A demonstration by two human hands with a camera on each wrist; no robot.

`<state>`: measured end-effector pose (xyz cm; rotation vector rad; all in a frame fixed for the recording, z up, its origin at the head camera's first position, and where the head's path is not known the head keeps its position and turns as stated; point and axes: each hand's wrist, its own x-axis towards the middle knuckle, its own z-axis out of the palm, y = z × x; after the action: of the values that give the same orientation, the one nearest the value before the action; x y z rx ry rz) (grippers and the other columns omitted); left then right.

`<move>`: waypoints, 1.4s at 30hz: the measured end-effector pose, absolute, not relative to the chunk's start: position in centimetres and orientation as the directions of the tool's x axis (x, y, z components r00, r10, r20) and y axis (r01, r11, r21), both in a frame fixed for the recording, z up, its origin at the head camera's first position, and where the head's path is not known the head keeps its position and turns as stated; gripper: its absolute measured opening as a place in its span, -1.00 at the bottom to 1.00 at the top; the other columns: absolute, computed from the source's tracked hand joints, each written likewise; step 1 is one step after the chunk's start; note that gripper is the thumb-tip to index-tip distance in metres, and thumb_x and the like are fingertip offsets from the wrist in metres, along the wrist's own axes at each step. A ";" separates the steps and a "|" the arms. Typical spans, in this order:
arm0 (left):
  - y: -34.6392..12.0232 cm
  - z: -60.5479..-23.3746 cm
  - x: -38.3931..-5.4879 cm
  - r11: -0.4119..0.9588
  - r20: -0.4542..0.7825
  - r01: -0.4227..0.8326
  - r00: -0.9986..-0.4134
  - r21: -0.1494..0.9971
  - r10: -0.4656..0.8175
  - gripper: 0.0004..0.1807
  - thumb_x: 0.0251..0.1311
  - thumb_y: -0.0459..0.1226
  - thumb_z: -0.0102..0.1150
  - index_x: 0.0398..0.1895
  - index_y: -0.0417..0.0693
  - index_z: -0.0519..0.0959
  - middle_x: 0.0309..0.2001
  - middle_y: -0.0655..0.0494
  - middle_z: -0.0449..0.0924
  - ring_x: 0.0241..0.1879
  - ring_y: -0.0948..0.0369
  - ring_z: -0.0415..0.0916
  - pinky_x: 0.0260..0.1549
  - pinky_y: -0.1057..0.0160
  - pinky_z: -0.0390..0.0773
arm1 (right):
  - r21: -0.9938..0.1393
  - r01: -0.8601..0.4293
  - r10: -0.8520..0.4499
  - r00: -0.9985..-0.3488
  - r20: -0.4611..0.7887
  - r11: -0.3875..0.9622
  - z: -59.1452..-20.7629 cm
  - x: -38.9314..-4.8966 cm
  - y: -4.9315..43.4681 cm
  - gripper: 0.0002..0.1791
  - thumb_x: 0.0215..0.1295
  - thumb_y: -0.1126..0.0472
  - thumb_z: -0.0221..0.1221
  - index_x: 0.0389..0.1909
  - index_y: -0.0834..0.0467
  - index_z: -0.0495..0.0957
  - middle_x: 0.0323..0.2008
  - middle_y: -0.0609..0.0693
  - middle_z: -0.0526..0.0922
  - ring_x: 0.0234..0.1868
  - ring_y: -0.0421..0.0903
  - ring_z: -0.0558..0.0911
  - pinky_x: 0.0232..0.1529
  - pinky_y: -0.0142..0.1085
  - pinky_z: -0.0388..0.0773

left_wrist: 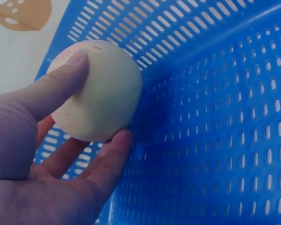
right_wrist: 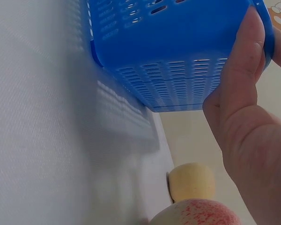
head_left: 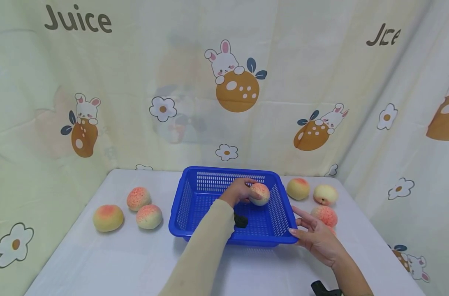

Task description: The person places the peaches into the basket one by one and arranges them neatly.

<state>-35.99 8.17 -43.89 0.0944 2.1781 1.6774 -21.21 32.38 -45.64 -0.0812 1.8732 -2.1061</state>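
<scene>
A blue plastic basket with slotted walls sits in the middle of the white table. Inside it, toward the right, my left hand holds a pale peach with red speckles. The left wrist view shows the thumb on one side of this peach and fingertips under the other. At the basket's right front corner, my right hand grips the rim, thumb on the near side. Part of the basket floor is hidden behind the left forearm. Whether the basket's base is fully on the table, I cannot tell.
Left of the basket lie three peaches, including a yellowish one. Several more, among them a pale yellow peach and a red-speckled peach, lie to the right, close to the right hand. A patterned curtain stands behind the table.
</scene>
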 end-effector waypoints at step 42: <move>5.7 -42.2 -34.7 0.277 -0.238 -0.137 -0.896 0.951 0.375 -0.40 0.27 -0.38 0.36 0.38 -0.11 0.46 0.31 -0.16 0.49 0.17 -0.11 0.62 0.16 -0.09 0.62 | -0.977 0.203 -0.242 -0.953 -0.182 -0.064 -45.7 -21.2 32.1 -0.05 0.40 0.37 0.23 0.65 0.15 -0.13 -0.11 -0.05 0.53 -0.13 -0.18 0.72 0.02 -0.18 0.72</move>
<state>-34.73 5.75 -42.16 0.2149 2.1349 1.6545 -21.19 32.10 -45.72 -0.0422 1.9134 -2.0914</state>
